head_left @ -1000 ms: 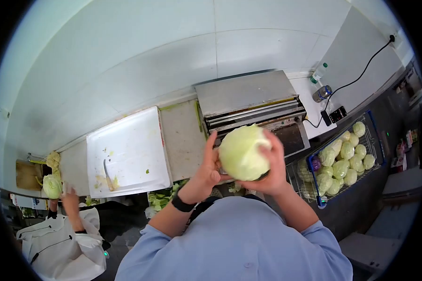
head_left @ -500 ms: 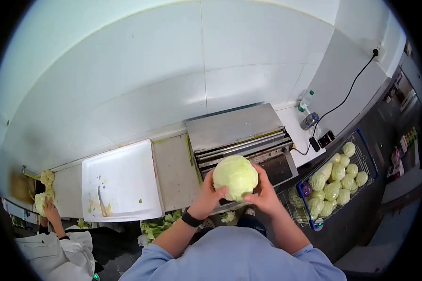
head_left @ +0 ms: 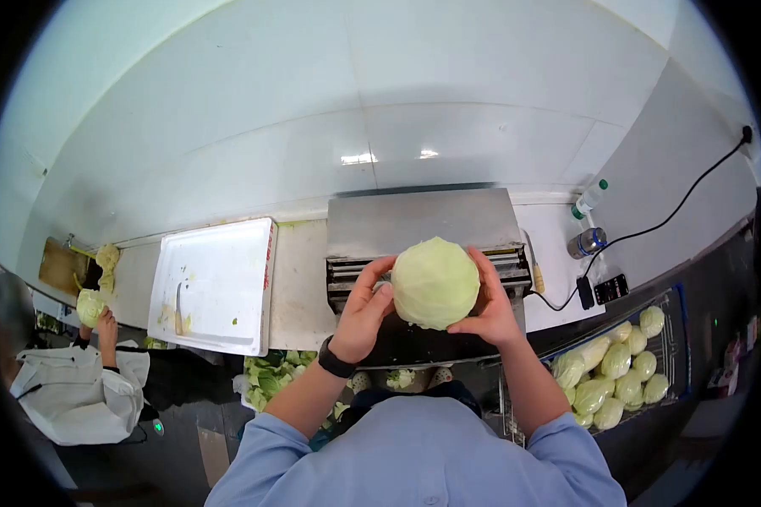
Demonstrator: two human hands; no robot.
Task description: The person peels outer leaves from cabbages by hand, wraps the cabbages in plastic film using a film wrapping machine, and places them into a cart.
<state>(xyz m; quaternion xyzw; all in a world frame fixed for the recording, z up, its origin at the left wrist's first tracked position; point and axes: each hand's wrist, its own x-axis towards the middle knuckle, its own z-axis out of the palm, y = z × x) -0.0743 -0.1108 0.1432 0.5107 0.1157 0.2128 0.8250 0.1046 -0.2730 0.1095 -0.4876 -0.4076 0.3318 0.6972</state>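
Note:
A round pale green cabbage (head_left: 435,283) is held up between my two hands. My left hand (head_left: 362,314) cups its left side, thumb toward me, with a dark band on the wrist. On the opposite side, my right hand (head_left: 492,306) curls its fingers behind the cabbage and rests the thumb low on it. Beneath the cabbage stands a metal film-wrapping machine (head_left: 423,211), with rollers and a dark front plate partly hidden by my hands and the cabbage.
Left is a white tray (head_left: 220,253) with a knife (head_left: 178,311) and scraps. Leaves (head_left: 271,376) lie below. Right are a wooden-handled knife (head_left: 533,266), bottle (head_left: 590,198), jar (head_left: 587,242), phone (head_left: 610,289), and basket (head_left: 687,338) of wrapped vegetables. Another person (head_left: 84,389) holds a cabbage.
The cabbage, still in both my hands, has moved up and slightly right in view. My view has shifted. The other person's hand has raised their cabbage away from the counter.

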